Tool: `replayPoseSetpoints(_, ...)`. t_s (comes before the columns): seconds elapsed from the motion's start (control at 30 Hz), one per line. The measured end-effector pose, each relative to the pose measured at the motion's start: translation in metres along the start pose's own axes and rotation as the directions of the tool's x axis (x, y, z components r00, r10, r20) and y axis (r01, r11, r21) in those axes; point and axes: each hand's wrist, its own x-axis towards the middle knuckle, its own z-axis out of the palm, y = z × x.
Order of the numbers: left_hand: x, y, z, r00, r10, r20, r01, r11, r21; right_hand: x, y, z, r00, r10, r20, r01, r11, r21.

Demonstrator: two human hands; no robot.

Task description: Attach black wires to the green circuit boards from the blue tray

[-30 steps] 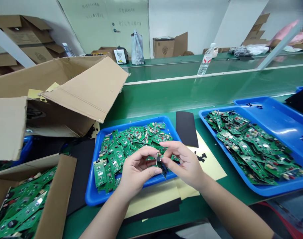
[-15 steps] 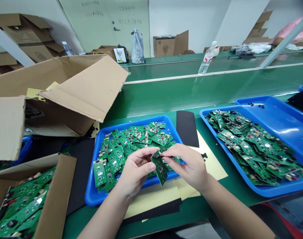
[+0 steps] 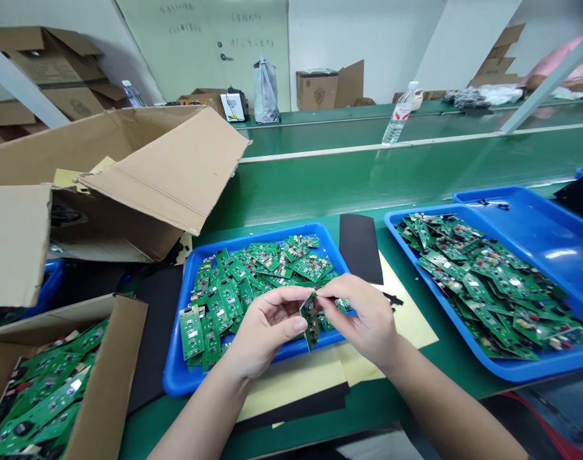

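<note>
Far left: an open carton [image 3: 106, 377] of boards is set by the near edge of the desk [image 3: 150, 425]. Beside it, the left blue tray [image 3: 172, 364] is heaped. Above its near edge, toward the right corner, one circuit board [image 3: 309, 329] is held aslant, clamped by the left hand [image 3: 267, 329]. Fingerwork at its upper end is judged the step in hand; fingertips of the right hand [image 3: 363, 316] are set there, any pinch hidden. Steady left support seems called for. Rightward, room is offered over the yellow sheet [image 3: 410, 319], bounded by the right blue tray [image 3: 516, 372].
</note>
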Motion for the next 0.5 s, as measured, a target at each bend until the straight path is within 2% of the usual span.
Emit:
replayPoseSetpoints(0.1,0.001,0.0,-0.001,0.999,-0.031,-0.021,0.031,0.999,0.011,-0.001,0.002,0.001,0.998,-0.058,-0.002,0.058,0.996,-0.063)
replayPoseSetpoints(0.2,0.0,0.004,-0.001,0.993,-0.108,0.042,0.109,0.994,-0.024,-0.002,0.004,0.001,0.99,-0.138,0.0,0.137,0.983,-0.121)
replayPoseSetpoints(0.33,-0.001,0.012,-0.003,0.952,-0.277,0.132,0.286,0.957,-0.053,-0.005,0.01,-0.001,0.974,-0.221,0.047,0.225,0.966,-0.13)
replayPoseSetpoints(0.43,-0.002,0.015,-0.005,0.92,-0.368,0.136,0.377,0.925,-0.047,-0.008,0.013,0.0,0.96,-0.269,0.08,0.278,0.951,-0.139)
replayPoseSetpoints(0.5,-0.002,0.015,-0.006,0.914,-0.388,0.12,0.394,0.919,-0.029,-0.008,0.013,0.0,0.954,-0.281,0.099,0.295,0.941,-0.167)
